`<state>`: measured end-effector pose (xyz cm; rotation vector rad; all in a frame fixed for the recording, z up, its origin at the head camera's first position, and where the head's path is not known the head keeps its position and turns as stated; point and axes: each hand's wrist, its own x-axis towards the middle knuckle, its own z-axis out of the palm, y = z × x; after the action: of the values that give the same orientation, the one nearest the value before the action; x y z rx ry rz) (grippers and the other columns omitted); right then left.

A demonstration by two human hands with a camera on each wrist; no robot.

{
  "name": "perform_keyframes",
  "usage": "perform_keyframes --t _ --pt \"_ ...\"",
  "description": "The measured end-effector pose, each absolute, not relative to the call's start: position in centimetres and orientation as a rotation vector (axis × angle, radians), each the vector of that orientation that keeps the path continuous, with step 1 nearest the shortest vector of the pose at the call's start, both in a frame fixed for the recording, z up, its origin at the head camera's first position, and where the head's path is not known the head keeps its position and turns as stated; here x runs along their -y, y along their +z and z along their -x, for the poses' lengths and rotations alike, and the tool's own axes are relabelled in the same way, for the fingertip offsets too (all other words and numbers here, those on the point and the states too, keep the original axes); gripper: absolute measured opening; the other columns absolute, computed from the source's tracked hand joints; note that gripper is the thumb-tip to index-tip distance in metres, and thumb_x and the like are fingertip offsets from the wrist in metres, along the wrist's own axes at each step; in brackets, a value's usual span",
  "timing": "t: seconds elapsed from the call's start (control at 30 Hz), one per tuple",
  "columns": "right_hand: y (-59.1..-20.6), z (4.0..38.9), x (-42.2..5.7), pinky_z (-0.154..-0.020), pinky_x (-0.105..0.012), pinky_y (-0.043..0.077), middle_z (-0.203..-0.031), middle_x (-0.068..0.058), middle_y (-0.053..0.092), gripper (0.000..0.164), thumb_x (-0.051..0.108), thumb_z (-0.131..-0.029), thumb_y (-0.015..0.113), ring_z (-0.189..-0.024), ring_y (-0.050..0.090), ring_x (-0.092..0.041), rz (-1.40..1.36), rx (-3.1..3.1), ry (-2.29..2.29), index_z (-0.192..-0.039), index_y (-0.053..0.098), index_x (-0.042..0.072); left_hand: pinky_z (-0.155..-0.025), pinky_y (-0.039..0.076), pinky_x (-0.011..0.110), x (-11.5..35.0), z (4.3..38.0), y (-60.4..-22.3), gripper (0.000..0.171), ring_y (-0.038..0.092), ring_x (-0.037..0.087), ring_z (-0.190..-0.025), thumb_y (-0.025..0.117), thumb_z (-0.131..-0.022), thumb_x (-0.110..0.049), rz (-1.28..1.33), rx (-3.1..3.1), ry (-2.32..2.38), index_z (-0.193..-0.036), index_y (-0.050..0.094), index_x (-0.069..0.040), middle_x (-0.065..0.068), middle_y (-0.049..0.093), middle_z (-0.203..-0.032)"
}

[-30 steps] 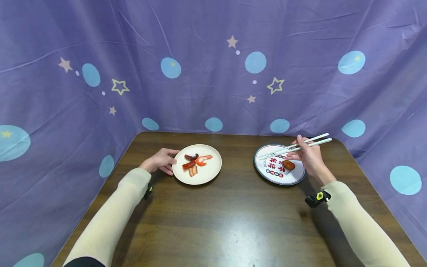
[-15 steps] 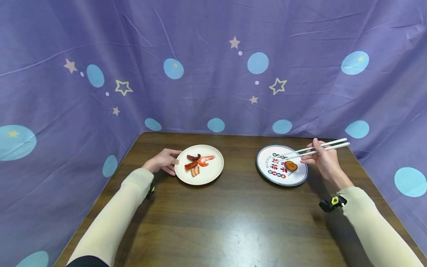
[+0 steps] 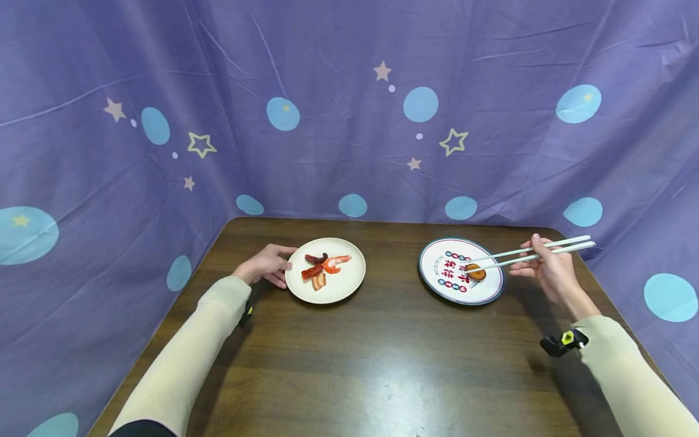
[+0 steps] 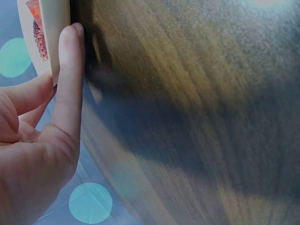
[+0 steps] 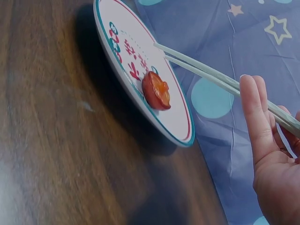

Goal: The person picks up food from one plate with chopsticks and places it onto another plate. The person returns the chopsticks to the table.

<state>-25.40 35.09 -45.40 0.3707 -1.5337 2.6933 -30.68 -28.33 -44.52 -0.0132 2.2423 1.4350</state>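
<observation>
My left hand (image 3: 267, 266) pinches the left rim of a cream plate (image 3: 349, 285), thumb at the rim and a finger along its outside in the left wrist view. On that plate lie a shrimp (image 3: 334, 263), a striped meat slice (image 3: 318, 280) and reddish-brown food pieces (image 3: 313, 271). My right hand (image 3: 551, 267) holds a pair of pale green chopsticks (image 3: 537, 254) to the right of a white, blue-rimmed plate (image 3: 434, 258) with red lettering. Their tips reach over this plate, near a glossy brown, egg-like food piece (image 5: 156, 91) whose orange face shows. Contact with it cannot be told.
Both plates stand near the back of a brown wooden table (image 3: 355, 352). A purple patterned curtain (image 3: 327, 164) rises behind it and along both sides. Dark camera mounts (image 3: 562, 343) sit under the wrists.
My right hand has moved right and slightly nearer, with the chopstick tips shifting from the plate's left part to the brown food piece. That piece has turned, its face now showing. The left hand keeps its hold.
</observation>
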Motion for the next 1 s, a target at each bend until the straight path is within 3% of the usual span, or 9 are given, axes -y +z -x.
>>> perform_keyframes --t 0.33,1.0 --pt "-45.7 24.9 -36.1 -0.062 -0.048 0.068 -0.085 -0.014 0.069 0.035 0.011 -0.115 0.039 -0.067 0.076 -0.034 -0.387 1.504 2.705 -0.099 0.065 -0.006 -0.063 0.069 0.040 28.5 30.8 -44.6 0.067 0.073 0.026 -0.067 0.051 -0.102 0.008 0.013 -2.250 1.429 -0.164 0.026 0.004 0.026 0.068 -0.099" --pt "-46.3 24.4 -37.4 -0.064 -0.049 0.067 -0.086 -0.016 0.071 0.030 0.013 -0.113 0.046 -0.068 0.076 -0.036 -0.370 1.517 2.729 -0.101 0.065 -0.007 -0.065 0.069 0.041 28.4 30.8 -44.5 0.066 0.073 0.027 -0.069 0.051 -0.102 0.007 0.018 -2.243 1.428 -0.164 0.027 0.003 0.027 0.068 -0.101"
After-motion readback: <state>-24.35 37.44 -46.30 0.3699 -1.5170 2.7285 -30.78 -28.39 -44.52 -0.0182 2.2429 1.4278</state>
